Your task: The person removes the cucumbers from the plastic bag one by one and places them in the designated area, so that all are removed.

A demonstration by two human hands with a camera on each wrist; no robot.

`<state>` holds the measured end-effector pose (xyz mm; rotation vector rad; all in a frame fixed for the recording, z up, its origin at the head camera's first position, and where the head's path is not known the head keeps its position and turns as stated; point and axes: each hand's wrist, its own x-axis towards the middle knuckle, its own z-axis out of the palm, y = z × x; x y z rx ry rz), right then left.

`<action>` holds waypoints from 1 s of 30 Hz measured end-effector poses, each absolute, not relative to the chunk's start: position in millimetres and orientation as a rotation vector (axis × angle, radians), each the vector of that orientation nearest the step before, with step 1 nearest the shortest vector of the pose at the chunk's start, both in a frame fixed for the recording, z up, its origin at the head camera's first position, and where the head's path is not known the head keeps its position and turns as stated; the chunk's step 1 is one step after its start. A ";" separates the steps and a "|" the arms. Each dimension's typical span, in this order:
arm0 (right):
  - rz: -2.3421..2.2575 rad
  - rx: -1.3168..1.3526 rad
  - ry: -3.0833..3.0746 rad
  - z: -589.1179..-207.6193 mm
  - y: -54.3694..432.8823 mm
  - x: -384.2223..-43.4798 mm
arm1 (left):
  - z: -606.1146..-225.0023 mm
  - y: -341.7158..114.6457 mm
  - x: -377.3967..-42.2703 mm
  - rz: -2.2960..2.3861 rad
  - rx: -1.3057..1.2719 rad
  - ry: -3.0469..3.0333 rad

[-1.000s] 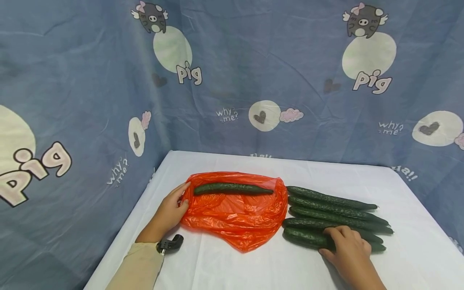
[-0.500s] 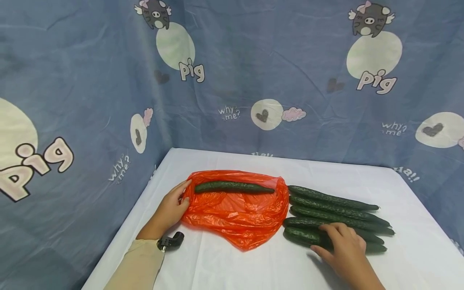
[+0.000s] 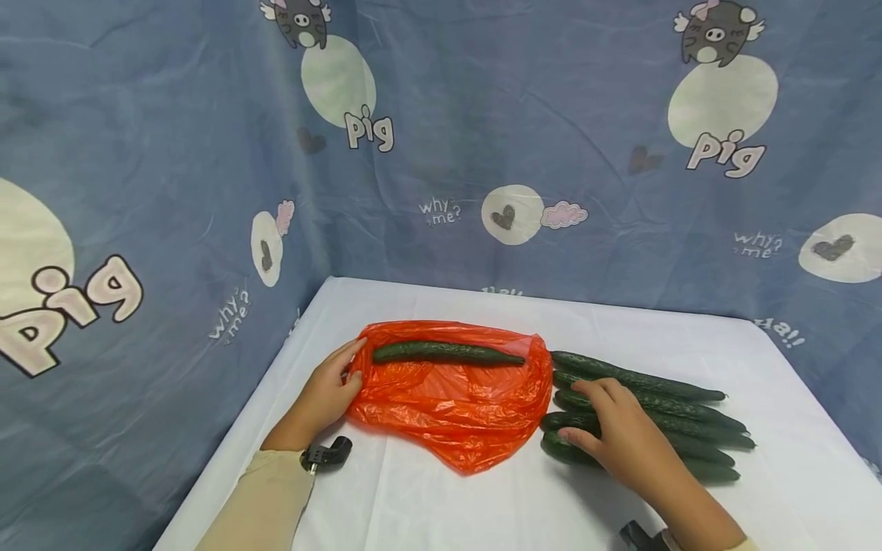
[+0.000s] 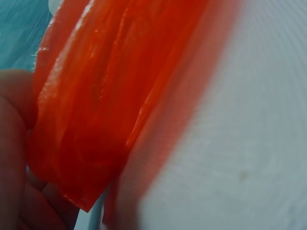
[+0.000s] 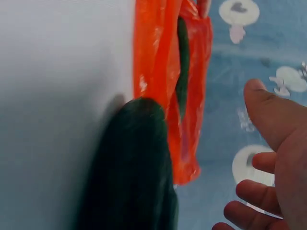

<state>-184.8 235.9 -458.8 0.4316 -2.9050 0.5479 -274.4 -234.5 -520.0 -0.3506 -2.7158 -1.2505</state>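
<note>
A red plastic bag (image 3: 441, 428) lies spread on the table with a single cucumber (image 3: 448, 353) inside its upper part. My left hand (image 3: 324, 399) pinches the bag's left edge; in the left wrist view, thin red film (image 4: 105, 96) passes between thumb and fingers. To the right, several more cucumbers (image 3: 689, 413) lie side by side, their left ends close to the bag. Over their left half hovers my right hand (image 3: 623, 436), fingers apart and holding nothing. The right wrist view shows a cucumber's blunt end (image 5: 139, 124) beside that hand.
White cloth covers the table (image 3: 482, 520). A blue printed curtain (image 3: 413, 229) hangs behind it and along the left side. A black wrist camera mount (image 3: 331, 453) sticks out from the left wrist, another (image 3: 641, 536) from the right.
My right hand has lifted off the nearest cucumbers and moved up and left across the row, holding nothing. The left hand stays at the bag's edge. The head view has shifted slightly.
</note>
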 end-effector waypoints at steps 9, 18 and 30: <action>0.623 0.600 -2.946 -453.0 202.5 -215.1 | -523.6 -233.3 -274.1 -1.243 -0.379 -2.703; 0.703 0.744 -2.982 -444.4 177.8 -254.0 | -522.6 -235.8 -278.5 -1.229 -0.397 -2.686; 0.752 0.800 -3.082 -444.7 147.0 -294.5 | -520.0 -235.0 -274.9 -1.239 -0.370 -2.697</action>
